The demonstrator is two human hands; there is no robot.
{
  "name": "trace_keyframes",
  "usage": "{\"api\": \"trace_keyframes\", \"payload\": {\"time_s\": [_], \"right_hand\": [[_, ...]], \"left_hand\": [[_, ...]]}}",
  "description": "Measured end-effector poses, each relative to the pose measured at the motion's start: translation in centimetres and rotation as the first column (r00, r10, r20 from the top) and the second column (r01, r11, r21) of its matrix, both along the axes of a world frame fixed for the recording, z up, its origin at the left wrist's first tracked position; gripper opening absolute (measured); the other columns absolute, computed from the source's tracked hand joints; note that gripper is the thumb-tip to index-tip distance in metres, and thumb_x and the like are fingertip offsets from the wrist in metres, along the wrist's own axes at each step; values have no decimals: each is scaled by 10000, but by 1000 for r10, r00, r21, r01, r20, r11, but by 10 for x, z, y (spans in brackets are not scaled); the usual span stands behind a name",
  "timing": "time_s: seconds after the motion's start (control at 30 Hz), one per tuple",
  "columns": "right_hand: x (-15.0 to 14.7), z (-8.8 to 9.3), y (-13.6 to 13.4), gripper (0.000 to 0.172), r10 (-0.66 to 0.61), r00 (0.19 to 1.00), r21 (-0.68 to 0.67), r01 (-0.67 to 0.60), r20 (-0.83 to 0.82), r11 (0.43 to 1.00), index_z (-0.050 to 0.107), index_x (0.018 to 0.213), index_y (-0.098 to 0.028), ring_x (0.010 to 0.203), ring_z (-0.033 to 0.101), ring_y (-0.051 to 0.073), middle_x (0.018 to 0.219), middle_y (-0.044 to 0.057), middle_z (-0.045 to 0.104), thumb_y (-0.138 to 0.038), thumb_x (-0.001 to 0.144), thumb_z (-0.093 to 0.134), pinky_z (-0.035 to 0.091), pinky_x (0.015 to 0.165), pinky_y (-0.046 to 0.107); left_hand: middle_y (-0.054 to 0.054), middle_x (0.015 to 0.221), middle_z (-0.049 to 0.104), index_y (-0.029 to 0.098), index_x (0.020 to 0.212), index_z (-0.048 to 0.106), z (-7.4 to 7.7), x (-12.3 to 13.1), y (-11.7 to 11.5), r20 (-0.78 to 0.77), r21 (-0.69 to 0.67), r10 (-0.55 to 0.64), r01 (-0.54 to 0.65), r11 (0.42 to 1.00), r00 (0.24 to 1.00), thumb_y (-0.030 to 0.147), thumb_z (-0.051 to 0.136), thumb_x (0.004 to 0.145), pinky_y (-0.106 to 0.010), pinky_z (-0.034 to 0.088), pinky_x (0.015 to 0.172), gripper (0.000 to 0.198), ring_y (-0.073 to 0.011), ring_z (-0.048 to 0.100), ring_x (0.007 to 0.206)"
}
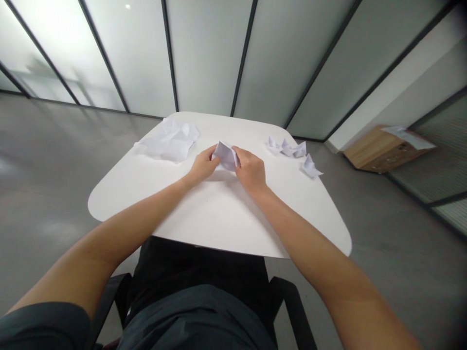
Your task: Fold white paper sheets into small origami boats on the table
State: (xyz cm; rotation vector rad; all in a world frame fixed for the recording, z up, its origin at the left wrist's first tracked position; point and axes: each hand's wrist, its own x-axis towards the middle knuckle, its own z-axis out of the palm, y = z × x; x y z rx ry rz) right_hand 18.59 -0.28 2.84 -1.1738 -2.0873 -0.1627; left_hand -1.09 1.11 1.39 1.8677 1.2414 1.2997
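Between my two hands is a folded piece of white paper (226, 156), held a little above the middle of the table. My left hand (205, 164) grips its left side, the thumb lying against the near face. On the other side, my right hand (251, 167) is closed on the right edge, with its fingertips partly hidden behind the paper. The paper has a pointed top and slanting folded sides.
Creased white sheets (170, 140) lie at the table's far left. Several folded paper boats (287, 148) stand at the right, with one more paper boat (310, 166) near the right edge. Beyond the white table (204, 214) are frosted glass panels and a wooden cabinet (383, 148).
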Motion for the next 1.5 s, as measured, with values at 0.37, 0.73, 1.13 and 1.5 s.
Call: {"api": "trace_keyframes", "payload": {"time_s": [0.37, 0.73, 1.13, 1.5], "right_hand": [[10, -19, 29, 265, -8, 506, -239, -394, -862, 887, 694, 1069, -286, 846, 679, 187, 1053, 6, 679, -421, 843, 721, 659, 661, 329], [11, 2, 14, 364, 2, 338, -250, -701, -941, 668, 667, 1091, -287, 1093, 721, 253, 1104, 7, 746, -347, 749, 778, 618, 1006, 516], [4, -14, 17, 514, 173, 570, -311, -649, -803, 695, 729, 1200, -252, 1064, 706, 239, 1056, 42, 757, -491, 768, 870, 567, 992, 417], [0, -7, 6, 424, 156, 474, -275, -714, -866, 644, 788, 1064, -266, 1014, 728, 243, 1058, 29, 796, -444, 704, 926, 596, 960, 432]], "left_hand": [[-54, 1376, 734, 247, 1340, 754, -4, -10, 3, -136, 19, -113, 117, 993, 984, 260, 628, 879, -410, 455, 1169, 479, -291, 658, 1277], [-86, 1177, 758, 214, 1279, 739, -4, -2, -3, 58, -115, -229, 235, 965, 972, 673, 485, 1021, -364, 545, 985, 584, -245, 682, 1082], [-44, 956, 711, 177, 1055, 681, -1, -2, -7, 112, -156, -315, 329, 931, 943, 372, 723, 860, -285, 482, 728, 279, -182, 640, 841], [-73, 1001, 744, 163, 1026, 692, 1, -3, -6, 169, -153, -306, 331, 931, 937, 419, 732, 840, -323, 509, 783, 320, -214, 666, 890]]}}
